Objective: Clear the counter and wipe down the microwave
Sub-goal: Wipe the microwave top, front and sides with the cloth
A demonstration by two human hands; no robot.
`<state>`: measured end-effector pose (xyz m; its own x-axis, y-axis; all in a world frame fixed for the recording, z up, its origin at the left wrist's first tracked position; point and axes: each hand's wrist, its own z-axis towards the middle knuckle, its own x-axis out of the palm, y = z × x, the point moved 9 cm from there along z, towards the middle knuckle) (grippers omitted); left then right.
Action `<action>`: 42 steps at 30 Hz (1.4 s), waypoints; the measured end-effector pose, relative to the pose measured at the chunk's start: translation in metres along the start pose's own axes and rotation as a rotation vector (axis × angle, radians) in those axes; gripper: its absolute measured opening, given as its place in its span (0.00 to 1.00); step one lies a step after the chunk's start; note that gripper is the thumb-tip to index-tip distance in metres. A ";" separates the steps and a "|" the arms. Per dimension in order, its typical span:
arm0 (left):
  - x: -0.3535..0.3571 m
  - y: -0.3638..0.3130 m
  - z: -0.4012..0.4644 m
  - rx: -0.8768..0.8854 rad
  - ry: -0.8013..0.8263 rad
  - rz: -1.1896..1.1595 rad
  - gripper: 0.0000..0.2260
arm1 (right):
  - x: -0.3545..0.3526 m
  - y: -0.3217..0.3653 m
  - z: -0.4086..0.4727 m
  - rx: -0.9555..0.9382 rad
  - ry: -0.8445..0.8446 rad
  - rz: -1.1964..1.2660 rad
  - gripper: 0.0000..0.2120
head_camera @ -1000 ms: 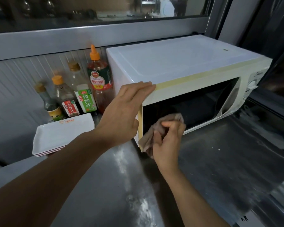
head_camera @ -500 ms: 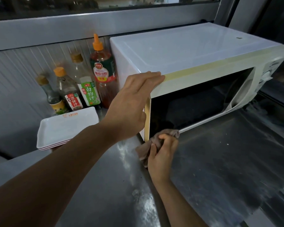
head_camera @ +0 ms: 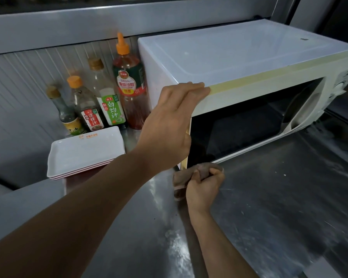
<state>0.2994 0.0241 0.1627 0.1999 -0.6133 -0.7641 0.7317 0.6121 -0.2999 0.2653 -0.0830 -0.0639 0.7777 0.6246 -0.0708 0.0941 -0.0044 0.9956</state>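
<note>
A white microwave [head_camera: 239, 55] with a dark glass door stands on the steel counter [head_camera: 269, 207]. My left hand [head_camera: 169, 125] lies flat against its top left front corner, fingers over the yellowed top edge, holding nothing. My right hand [head_camera: 204, 185] is closed on a crumpled brown cloth [head_camera: 181, 178] and presses it at the bottom left corner of the door, where the microwave meets the counter.
Several sauce bottles [head_camera: 109, 101] stand against the ribbed back wall to the left of the microwave. A stack of white rectangular trays [head_camera: 84, 153] lies in front of them. The counter carries streaks and small crumbs. A metal ledge runs above.
My right hand has slid the cloth down the left side of the door, from mid-height to the bottom corner. My left hand has stayed on the top corner.
</note>
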 end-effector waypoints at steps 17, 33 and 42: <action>0.004 -0.009 0.008 -0.016 -0.148 0.113 0.27 | -0.077 0.014 0.156 0.016 -0.155 -0.172 0.16; 0.008 -0.021 0.010 -0.065 -0.168 0.173 0.23 | -0.124 0.024 0.249 0.044 -0.136 -0.311 0.13; 0.006 -0.017 0.006 -0.026 -0.082 0.140 0.24 | -0.085 0.002 0.185 0.128 -0.075 -0.193 0.13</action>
<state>0.2927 0.0072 0.1669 0.3518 -0.5592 -0.7507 0.6760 0.7065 -0.2096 0.3147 -0.2805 -0.0679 0.7812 0.5637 -0.2683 0.3200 0.0074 0.9474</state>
